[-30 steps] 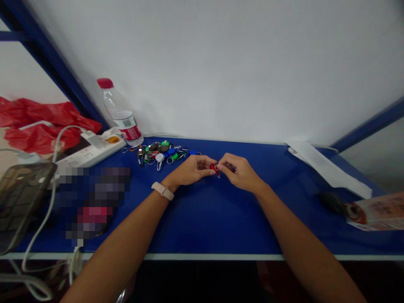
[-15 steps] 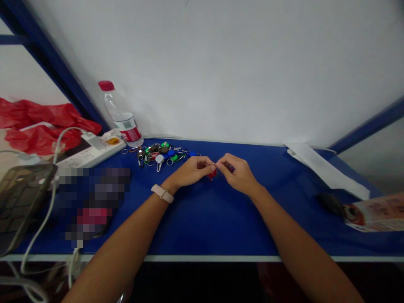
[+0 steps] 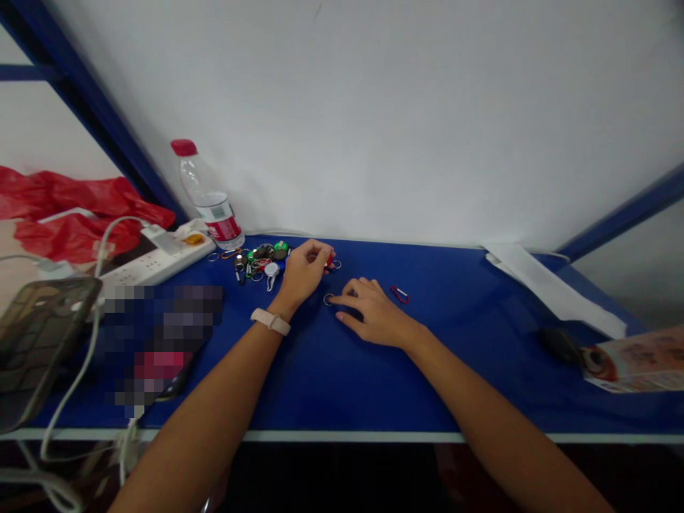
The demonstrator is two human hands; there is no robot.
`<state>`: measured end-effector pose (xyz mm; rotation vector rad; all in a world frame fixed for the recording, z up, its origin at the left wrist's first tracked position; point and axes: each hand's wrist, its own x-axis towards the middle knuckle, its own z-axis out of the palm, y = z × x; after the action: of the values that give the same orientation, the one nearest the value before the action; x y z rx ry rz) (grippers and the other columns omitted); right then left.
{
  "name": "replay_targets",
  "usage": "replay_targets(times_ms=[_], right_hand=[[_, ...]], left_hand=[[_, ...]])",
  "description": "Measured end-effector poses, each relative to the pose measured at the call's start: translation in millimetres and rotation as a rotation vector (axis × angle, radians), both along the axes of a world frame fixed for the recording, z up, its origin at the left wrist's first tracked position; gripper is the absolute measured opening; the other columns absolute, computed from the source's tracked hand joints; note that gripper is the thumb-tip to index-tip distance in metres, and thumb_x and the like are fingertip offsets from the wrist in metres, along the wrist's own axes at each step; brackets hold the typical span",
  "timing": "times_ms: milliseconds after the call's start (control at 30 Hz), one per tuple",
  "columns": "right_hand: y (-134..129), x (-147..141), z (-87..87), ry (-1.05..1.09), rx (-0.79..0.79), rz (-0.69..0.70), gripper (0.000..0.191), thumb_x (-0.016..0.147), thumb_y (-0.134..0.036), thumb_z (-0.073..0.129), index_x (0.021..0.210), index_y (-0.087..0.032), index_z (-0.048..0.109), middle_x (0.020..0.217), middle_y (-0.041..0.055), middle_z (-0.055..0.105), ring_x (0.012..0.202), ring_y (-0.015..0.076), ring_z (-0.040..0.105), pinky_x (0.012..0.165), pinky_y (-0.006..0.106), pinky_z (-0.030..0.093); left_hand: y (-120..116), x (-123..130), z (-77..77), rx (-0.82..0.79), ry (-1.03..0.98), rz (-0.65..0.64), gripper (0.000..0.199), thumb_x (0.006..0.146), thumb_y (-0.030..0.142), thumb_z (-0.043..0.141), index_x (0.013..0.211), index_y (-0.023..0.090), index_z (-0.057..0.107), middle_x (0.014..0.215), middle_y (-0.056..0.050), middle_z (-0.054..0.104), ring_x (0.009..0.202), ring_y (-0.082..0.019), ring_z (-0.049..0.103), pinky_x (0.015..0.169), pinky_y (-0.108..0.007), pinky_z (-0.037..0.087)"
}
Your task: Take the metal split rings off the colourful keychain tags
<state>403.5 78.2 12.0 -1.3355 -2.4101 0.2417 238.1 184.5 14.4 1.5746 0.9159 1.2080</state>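
My left hand point(image 3: 306, 269) is at the right side of the pile of key rings and reels point(image 3: 261, 260), its fingers closed on a red piece point(image 3: 330, 258) with a metal ring beside it. My right hand point(image 3: 374, 311) is lower and to the right, fingers apart, with a fingertip touching a metal ring point(image 3: 328, 300) on the blue table point(image 3: 342, 385). A red carabiner point(image 3: 400, 293) lies on the table just right of my right hand.
A bottle with a red cap point(image 3: 216, 210) stands behind the pile. At the left are a power strip point(image 3: 152, 265), a red bag point(image 3: 80, 206), a phone in a case point(image 3: 48, 335) and cables. White paper point(image 3: 556, 288) and a printed box point(image 3: 635, 362) lie at the right.
My hands have parted. The left one moved left to the pile with the red piece, and the right one moved slightly left and down onto a ring. The red carabiner now shows on the table.
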Motion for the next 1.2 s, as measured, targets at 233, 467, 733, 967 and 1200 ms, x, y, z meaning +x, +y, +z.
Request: replay_targets(times_ms=[233, 467, 733, 967, 1200], right_hand=[[4.6, 18.9, 6.1, -0.029, 0.072, -0.141, 0.022, 0.1, -0.028, 0.056, 0.088, -0.019, 0.072, 0.095, 0.0072, 0.066, 0.093, 0.0227, 0.055, 0.086, 0.039, 0.034], [6.7, 24.0, 2.9, -0.036, -0.005, -0.169, 0.021, 0.097, -0.031, 0.061, 0.115, -0.021, 0.068, 0.108, 0.0084, 0.067, 0.104, 0.0262, 0.058, 0.091, 0.042, 0.037], [8.8, 26.2, -0.9, 0.022, -0.119, -0.182, 0.01, 0.095, -0.027, 0.065, 0.101, -0.02, 0.061, 0.102, 0.0056, 0.066, 0.1, 0.0221, 0.061, 0.092, 0.039, 0.039], [10.0, 30.2, -2.0, 0.086, -0.127, -0.196, 0.016, 0.091, -0.027, 0.07, 0.097, -0.02, 0.057, 0.096, 0.0035, 0.067, 0.089, 0.0186, 0.061, 0.081, 0.033, 0.042], [12.5, 33.7, -0.6, 0.2, -0.13, -0.149, 0.002, 0.09, -0.018, 0.066, 0.09, -0.02, 0.067, 0.075, -0.0012, 0.067, 0.064, 0.0124, 0.058, 0.067, 0.027, 0.041]], left_hand=[[-4.3, 1.9, -1.6, -0.006, 0.076, -0.063, 0.026, 0.09, 0.04, 0.061, 0.087, 0.014, 0.066, 0.086, -0.006, 0.071, 0.07, -0.013, 0.067, 0.06, -0.024, 0.053], [-9.0, 2.7, 1.3, -0.028, 0.194, -0.157, 0.023, 0.088, 0.037, 0.063, 0.083, 0.015, 0.066, 0.073, -0.003, 0.068, 0.06, -0.012, 0.065, 0.058, -0.024, 0.054], [-12.7, 2.6, 3.6, -0.108, 0.222, -0.271, 0.021, 0.089, 0.034, 0.063, 0.083, 0.014, 0.065, 0.071, -0.003, 0.067, 0.058, -0.012, 0.066, 0.052, -0.022, 0.054], [-11.5, 3.0, 0.7, -0.175, 0.143, -0.298, 0.022, 0.09, 0.034, 0.065, 0.082, 0.014, 0.064, 0.076, -0.005, 0.068, 0.063, -0.015, 0.071, 0.055, -0.025, 0.058], [-6.4, 1.4, -3.0, -0.362, -0.009, -0.319, 0.015, 0.086, 0.022, 0.071, 0.095, 0.012, 0.065, 0.081, -0.005, 0.07, 0.07, -0.014, 0.072, 0.071, -0.031, 0.062]])
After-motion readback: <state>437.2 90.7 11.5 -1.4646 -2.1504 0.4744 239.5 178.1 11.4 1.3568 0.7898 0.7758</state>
